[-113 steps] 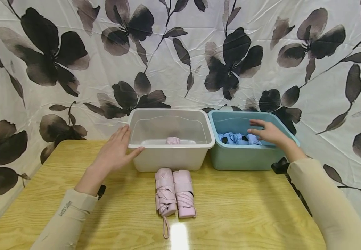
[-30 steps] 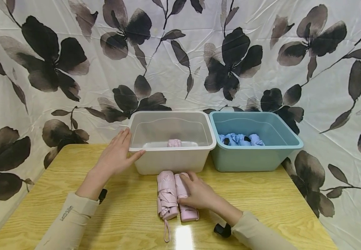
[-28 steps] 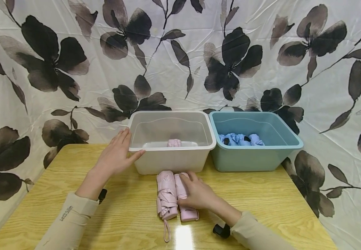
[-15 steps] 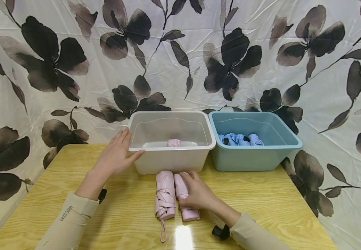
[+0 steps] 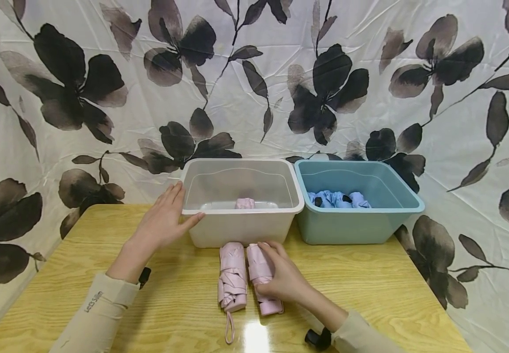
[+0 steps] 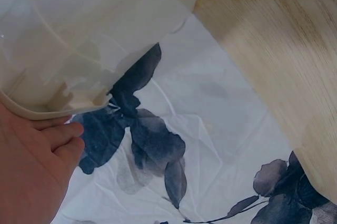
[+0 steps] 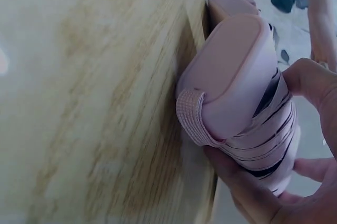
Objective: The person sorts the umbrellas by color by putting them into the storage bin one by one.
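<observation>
In the head view two folded pink umbrellas lie side by side before the white bin (image 5: pixel 241 230). My right hand (image 5: pixel 287 277) grips the right umbrella (image 5: pixel 259 264), thumb on its left side and fingers round the other. The right wrist view shows this umbrella's flat handle end (image 7: pixel 226 58) and strap (image 7: pixel 192 116) close to the tabletop. The left umbrella (image 5: pixel 232 279) lies untouched, its wrist loop toward me. My left hand (image 5: pixel 159 218) rests against the white bin's left rim, fingers extended and thumb along the front. Inside that bin a pink bundle (image 5: pixel 245 203) partly shows.
Right beside the white bin stands a blue bin (image 5: pixel 351 228) holding blue bundles (image 5: pixel 335 199) with black spots. Both bins sit at the back of the wooden table (image 5: pixel 183 304), against a flowered cloth (image 5: pixel 254 88).
My right hand has left the blue bin and come to the right umbrella. That umbrella has tilted a little, and the gap to the left one has widened. My left hand stays put.
</observation>
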Motion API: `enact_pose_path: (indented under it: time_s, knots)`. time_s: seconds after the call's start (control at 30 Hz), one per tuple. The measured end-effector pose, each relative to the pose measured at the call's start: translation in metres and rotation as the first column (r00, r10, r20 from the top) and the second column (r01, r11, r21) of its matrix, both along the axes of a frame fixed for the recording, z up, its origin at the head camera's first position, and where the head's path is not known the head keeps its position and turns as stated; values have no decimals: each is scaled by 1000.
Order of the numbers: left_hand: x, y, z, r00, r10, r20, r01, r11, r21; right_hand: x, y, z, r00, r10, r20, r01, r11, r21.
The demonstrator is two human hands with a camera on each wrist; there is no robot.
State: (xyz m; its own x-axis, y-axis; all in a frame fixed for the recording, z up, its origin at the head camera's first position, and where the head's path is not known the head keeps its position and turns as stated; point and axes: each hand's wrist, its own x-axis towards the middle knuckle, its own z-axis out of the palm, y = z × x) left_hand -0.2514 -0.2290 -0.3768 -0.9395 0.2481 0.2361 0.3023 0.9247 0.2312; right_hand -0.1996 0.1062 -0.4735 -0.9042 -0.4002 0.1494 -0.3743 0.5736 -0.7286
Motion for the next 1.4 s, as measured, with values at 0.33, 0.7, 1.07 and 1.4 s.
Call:
enact_pose_path:
  time_s: [0.33,0.7,1.07,1.4]
  knots:
    - [2,0,2,1000,3,-1,-3,1000,6,10,3,12,999,37,-23,-42,971,-234]
    - [1,-1,2,1000,6,3,-6,1000,2,18,4,45,986,130,-105,-164,871,-463]
    - [2,1,3,1000,5,11,-5,1000,6,0,11,87,952,84,-295,-226,842,-489]
    - [4,1,4,1000,9,22,-9,1000,0,-37,14,128,975,114,-190,-200,822,-533]
